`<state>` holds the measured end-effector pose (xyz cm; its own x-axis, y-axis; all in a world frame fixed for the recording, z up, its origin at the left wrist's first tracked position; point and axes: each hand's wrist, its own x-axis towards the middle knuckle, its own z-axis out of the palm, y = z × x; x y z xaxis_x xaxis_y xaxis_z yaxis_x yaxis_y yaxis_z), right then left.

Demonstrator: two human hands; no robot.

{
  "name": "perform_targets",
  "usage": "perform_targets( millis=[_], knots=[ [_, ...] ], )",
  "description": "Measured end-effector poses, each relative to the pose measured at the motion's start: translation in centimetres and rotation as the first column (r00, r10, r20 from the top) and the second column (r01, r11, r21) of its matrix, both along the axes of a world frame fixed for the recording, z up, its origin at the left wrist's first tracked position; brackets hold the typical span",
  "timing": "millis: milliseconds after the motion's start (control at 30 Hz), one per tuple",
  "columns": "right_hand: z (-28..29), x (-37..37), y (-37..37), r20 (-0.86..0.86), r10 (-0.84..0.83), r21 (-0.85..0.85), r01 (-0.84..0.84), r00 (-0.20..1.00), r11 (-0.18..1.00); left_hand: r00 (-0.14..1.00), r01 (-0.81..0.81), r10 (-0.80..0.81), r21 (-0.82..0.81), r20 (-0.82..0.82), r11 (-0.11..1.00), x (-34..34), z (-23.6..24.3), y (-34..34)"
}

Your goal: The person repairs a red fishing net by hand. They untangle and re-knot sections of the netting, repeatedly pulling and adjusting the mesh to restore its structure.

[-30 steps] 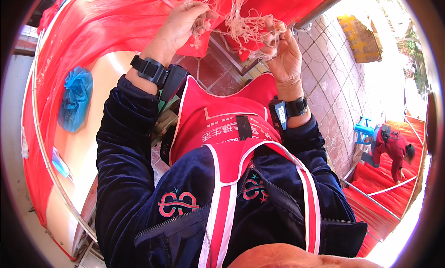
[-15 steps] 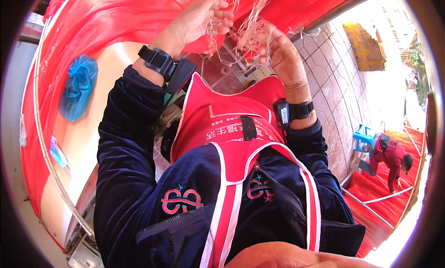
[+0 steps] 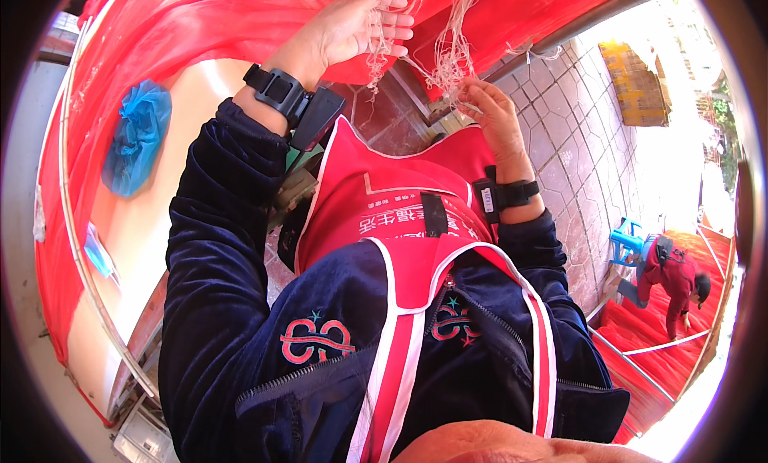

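Pale, tangled threads (image 3: 454, 51) hang in a loose bunch in front of the red cloth (image 3: 264, 23) at the top. At the lower end of that bunch, the fingertips of my right hand (image 3: 498, 119) are pinched together on some strands. My left hand (image 3: 352, 31) is up at the cloth, its fingers stretched and slightly apart. More thin strands (image 3: 376, 67) trail down across those fingers. Whether the left thumb presses on any thread is hard to see.
A pale board (image 3: 188, 119) on the left carries a crumpled blue plastic bag (image 3: 138, 139). A long pole (image 3: 68, 159) curves along it. Paving (image 3: 572, 143) lies to the right, with a cardboard box (image 3: 636, 83), a blue stool (image 3: 626, 240) and a person (image 3: 670, 275) bending over red cloth.
My right hand has moved slightly down, and its spread fingers have closed on the thread ends. The bunch of threads now hangs longer and narrower. The left hand has shifted slightly right.
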<state>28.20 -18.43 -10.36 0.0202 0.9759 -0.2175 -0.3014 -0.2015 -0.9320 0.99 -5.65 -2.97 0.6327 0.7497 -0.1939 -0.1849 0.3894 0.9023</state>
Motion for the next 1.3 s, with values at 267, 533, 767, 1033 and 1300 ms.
perform_targets(
  millis=[267,533,767,1033,1300],
  knots=[
    [1.2,-6.4,1.0,0.290,0.181,0.126,-0.225,0.940,0.966,0.978,0.055,0.006,-0.285,0.210,0.957,0.5,-0.6,0.5],
    [2.4,-10.2,3.4,0.127,0.211,0.141,-0.228,0.969,0.963,0.940,0.107,-0.004,-0.284,0.341,0.953,0.5,0.3,-0.1],
    [2.8,-8.1,3.3,-0.244,0.256,0.161,-0.222,0.935,0.962,0.999,0.002,0.006,0.165,-0.044,0.986,0.5,0.2,-0.6],
    [3.1,-6.2,2.4,-0.520,0.171,0.075,-0.155,0.837,0.985,0.913,0.184,0.027,0.470,-0.407,0.863,0.7,1.1,-1.7],
    [3.9,-7.4,2.3,-0.518,0.102,0.087,-0.066,0.850,0.994,0.958,0.234,-0.115,0.488,-0.262,0.841,1.3,1.7,-2.9]
  ],
)
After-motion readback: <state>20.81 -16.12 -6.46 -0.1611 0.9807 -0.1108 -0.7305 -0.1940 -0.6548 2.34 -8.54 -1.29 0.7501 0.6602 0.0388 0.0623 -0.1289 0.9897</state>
